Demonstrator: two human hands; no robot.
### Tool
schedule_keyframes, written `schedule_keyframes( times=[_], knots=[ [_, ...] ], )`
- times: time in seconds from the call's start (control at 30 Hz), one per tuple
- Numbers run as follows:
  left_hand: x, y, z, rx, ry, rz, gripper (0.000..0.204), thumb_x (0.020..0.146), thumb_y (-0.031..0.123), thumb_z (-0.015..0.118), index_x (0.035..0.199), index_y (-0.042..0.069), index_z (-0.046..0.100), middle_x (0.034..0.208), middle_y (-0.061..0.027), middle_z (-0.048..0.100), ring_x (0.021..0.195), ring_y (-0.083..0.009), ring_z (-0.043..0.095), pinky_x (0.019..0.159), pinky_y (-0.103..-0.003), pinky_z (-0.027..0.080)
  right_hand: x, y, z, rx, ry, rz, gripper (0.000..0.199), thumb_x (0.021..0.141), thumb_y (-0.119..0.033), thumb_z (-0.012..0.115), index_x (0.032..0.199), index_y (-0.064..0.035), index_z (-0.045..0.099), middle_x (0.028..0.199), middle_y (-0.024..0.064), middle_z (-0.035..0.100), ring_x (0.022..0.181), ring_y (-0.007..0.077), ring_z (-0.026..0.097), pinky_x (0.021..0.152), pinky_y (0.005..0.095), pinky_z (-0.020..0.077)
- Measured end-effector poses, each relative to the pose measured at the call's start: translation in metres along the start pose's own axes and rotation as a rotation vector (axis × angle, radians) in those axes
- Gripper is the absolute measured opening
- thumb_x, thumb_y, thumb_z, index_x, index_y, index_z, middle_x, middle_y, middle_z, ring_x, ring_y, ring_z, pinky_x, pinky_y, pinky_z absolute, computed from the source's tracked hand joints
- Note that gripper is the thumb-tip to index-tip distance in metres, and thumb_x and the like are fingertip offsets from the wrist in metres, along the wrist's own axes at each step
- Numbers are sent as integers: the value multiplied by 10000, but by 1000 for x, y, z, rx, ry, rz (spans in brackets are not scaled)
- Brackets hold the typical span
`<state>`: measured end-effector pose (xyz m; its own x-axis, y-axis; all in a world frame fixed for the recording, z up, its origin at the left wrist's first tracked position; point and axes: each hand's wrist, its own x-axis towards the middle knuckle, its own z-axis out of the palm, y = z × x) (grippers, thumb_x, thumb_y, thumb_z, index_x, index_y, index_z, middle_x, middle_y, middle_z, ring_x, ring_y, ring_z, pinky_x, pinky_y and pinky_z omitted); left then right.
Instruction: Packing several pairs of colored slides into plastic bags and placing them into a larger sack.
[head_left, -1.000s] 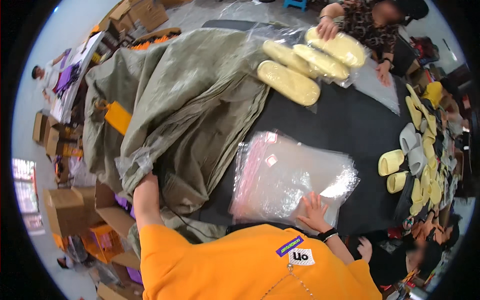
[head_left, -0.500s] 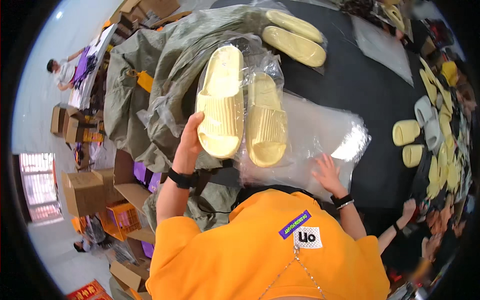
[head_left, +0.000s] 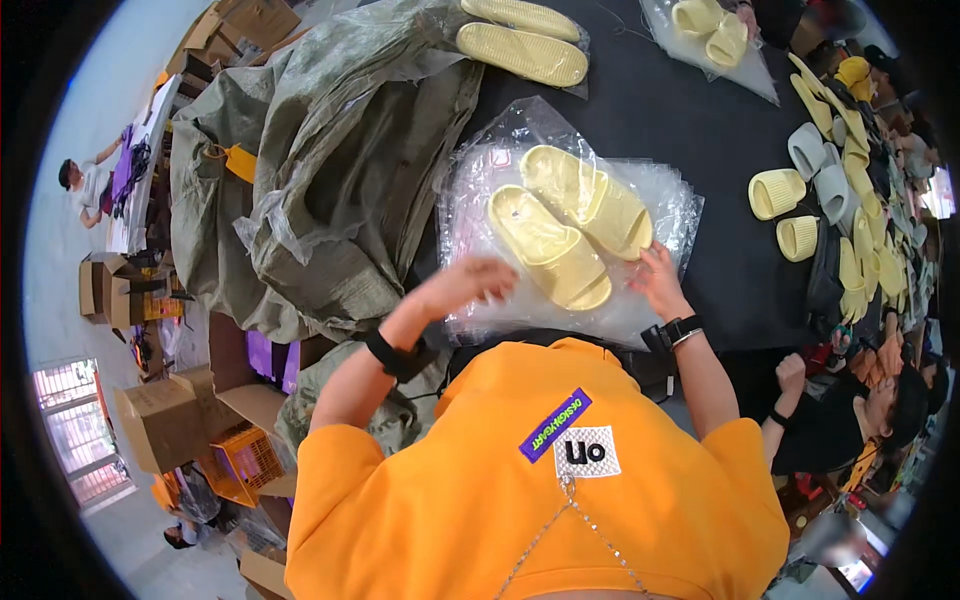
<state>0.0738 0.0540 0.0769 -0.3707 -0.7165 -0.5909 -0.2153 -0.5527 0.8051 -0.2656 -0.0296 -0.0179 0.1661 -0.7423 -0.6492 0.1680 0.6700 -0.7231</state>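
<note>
Two pale yellow slide slippers lie side by side at a slant before me: the nearer slipper (head_left: 548, 247) and the farther slipper (head_left: 590, 200). Clear film (head_left: 535, 125) shows around their upper ends; whether it encloses both fully I cannot tell. Beneath them is a stack of clear plastic bags (head_left: 675, 190). At the farther slipper's lower right end, my right hand (head_left: 660, 285) has its fingertips closed on the edge. My left hand (head_left: 468, 287), somewhat blurred, hovers left of the nearer slipper with fingers apart and nothing in them.
A grey-green woven sack (head_left: 330, 170) covers the table's left side. Another yellow pair (head_left: 525, 52) lies on the black tabletop (head_left: 740, 270) at the back. Loose yellow and grey slippers (head_left: 830, 190) are heaped at right, near a co-worker (head_left: 840, 420). Cardboard boxes (head_left: 165, 420) stand at left.
The slippers, earlier raised in my left hand, now lie on the bag stack. My left hand has let go; my right hand has moved from the bags to a slipper's end.
</note>
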Motion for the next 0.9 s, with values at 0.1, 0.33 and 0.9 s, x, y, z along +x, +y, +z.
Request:
schedule_keyframes(
  times=[0.1, 0.33, 0.9],
  knots=[
    [22, 11, -46, 131, 553, 448, 298, 866, 190, 508, 1096, 16, 582, 955, -71, 628, 861, -149, 568, 757, -266, 443, 6, 3, -3, -13, 32, -5, 374, 878, -239, 528, 1193, -140, 353, 1018, 65, 540, 856, 173, 535, 664, 355, 465],
    [92, 32, -74, 41, 559, 383, 403, 852, 263, 565, 1129, -29, 540, 1035, -124, 603, 970, -192, 560, 859, -286, 418, 14, 1, -4, -92, 90, -53, 252, 904, -256, 492, 1095, -120, 402, 974, 61, 547, 836, 173, 556, 640, 334, 459],
    [-6, 15, -71, -610, -63, 189, 545, 921, 236, 479, 1390, 133, 221, 1004, -135, 590, 862, -223, 626, 752, -371, 528, 35, -3, -10, 43, 106, -142, 343, 911, -276, 492, 1210, -132, 404, 1015, 42, 525, 870, 158, 550, 697, 321, 473]
  ],
)
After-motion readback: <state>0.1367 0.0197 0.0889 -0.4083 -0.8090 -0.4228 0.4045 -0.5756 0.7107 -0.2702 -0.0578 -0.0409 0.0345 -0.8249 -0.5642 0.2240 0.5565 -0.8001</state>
